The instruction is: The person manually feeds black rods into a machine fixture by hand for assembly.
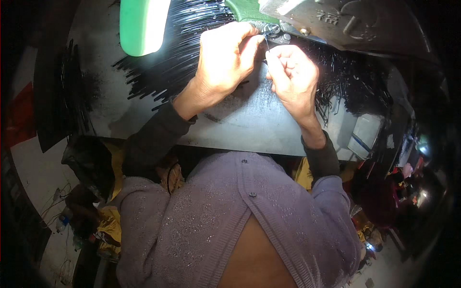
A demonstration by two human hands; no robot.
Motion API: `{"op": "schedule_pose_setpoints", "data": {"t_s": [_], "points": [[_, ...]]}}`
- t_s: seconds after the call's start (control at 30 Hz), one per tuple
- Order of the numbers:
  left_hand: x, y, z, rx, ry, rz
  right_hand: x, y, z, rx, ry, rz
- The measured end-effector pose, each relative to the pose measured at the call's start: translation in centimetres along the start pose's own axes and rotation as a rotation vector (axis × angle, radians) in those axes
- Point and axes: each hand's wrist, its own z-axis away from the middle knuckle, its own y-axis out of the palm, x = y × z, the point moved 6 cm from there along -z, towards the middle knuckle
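A thin dark strand, perhaps a wire (267, 44), stretches between my two hands at the top middle. My left hand (222, 60) is closed, its thumb and forefinger pinched near the strand's upper end, close to small metal parts (272, 30) of a machine. Its fingertips partly hide what they grip. Lower and to the right, my right hand (295, 77) pinches the strand's lower end between thumb and forefinger. Left of my left hand lies a wide spread of thin black strands (163, 72), which look like cut wires.
Above my hands stands a machine with a green part (252, 9) and a grey metal housing (345, 24). A bright green-and-white lamp (137, 29) hangs at upper left. More black strands (353, 84) and a pale box (366, 133) lie on the right of the grey table (240, 129).
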Motion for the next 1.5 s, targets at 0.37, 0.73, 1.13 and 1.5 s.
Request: {"op": "schedule_pose_setpoints", "data": {"t_s": [0.37,0.73,1.13,1.5], "points": [[-1.1,0.8,-0.9,0.009,0.232,-0.171,-0.6,-0.8,-1.0,-0.026,0.056,-0.185],[-1.1,0.9,-1.4,-0.031,0.293,-0.116,-1.4,-0.8,-1.5,-0.07,0.109,-0.292],[-1.1,1.0,-1.2,0.009,0.242,-0.159,-1.1,-0.7,-1.1,-0.056,0.099,-0.264],[-1.1,1.0,-0.9,-0.001,0.265,-0.181,-1.3,-0.5,-1.1,-0.075,0.094,-0.278]]}}
